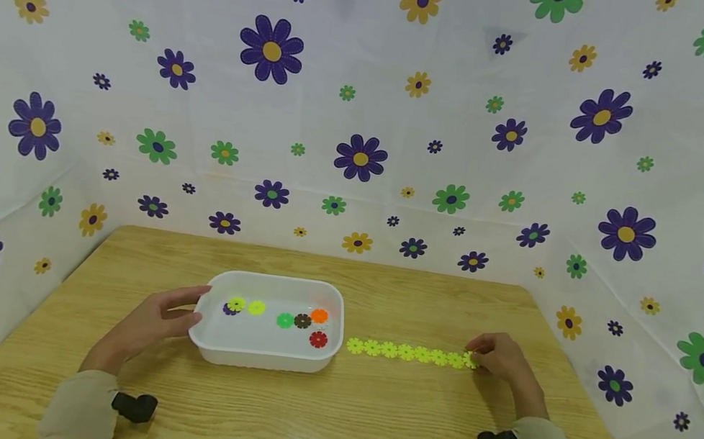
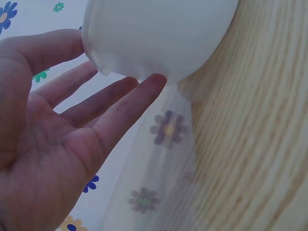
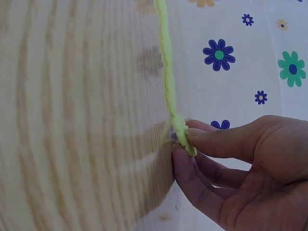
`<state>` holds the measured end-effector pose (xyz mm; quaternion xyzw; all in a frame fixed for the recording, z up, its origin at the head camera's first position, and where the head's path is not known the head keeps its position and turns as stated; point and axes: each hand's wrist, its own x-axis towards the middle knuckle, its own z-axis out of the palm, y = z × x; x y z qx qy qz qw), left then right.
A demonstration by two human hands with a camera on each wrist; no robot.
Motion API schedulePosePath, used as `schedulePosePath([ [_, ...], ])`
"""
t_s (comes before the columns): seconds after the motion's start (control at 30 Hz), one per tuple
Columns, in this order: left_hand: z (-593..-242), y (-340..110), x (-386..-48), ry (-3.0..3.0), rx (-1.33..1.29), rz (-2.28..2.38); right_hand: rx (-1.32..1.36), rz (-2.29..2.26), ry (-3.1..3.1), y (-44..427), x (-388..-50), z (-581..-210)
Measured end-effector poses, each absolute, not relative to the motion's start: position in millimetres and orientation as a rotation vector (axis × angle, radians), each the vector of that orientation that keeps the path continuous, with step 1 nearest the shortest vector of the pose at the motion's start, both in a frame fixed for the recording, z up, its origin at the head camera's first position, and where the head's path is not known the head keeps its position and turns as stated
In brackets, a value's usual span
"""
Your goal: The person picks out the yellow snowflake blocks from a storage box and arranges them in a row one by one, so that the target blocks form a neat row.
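Observation:
My left hand (image 1: 148, 319) is at the left end of a white plastic tray (image 1: 264, 359), its spread fingertips and thumb touching the rim and end wall. Seen from the left wrist, these fingers (image 2: 120, 103) are fairly straight against the tray's wall (image 2: 154, 38). At the right, my right hand (image 1: 502, 360) pinches the end piece of a chain of yellow-green flower-shaped discs (image 1: 405, 352). In the right wrist view the thumb and fingers of the right hand (image 3: 231, 163) hold a tilted yellow disc (image 3: 186, 139) at the end of the row (image 3: 166, 57).
Inside the tray lie loose flower discs: a green one (image 1: 285, 320), a brown one (image 1: 302, 321), an orange one (image 1: 318, 315), a red one (image 1: 318, 339) and yellow ones (image 1: 256, 308). A wooden table (image 1: 304, 410) carries everything, with a flower-printed cloth (image 1: 312, 113) around it.

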<state>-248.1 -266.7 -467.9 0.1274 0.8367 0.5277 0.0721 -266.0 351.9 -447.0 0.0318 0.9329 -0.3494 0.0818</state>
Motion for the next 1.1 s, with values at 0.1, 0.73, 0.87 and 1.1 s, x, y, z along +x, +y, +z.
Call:
schedulePosePath([
  [0.1, -467.6, -266.9, -247.3, 2.507, 0.384, 1.594, 0.104, -1.034, 2.790, 351.7, -266.5, -447.3],
  [0.73, -468.2, -265.8, -245.9, 2.523, 0.351, 1.579, -0.040, -0.924, 2.851, 356.0, -267.4, -446.7],
  [0.87, -468.6, -265.9, -245.8, 2.526, 0.349, 1.576, -0.039, -0.930, 2.853, 356.3, -267.5, -447.2],
  [1.1, -467.7, -265.1, -245.9, 2.522, 0.337, 1.577, -0.023, -0.923, 2.871, 356.9, -265.3, -444.5],
])
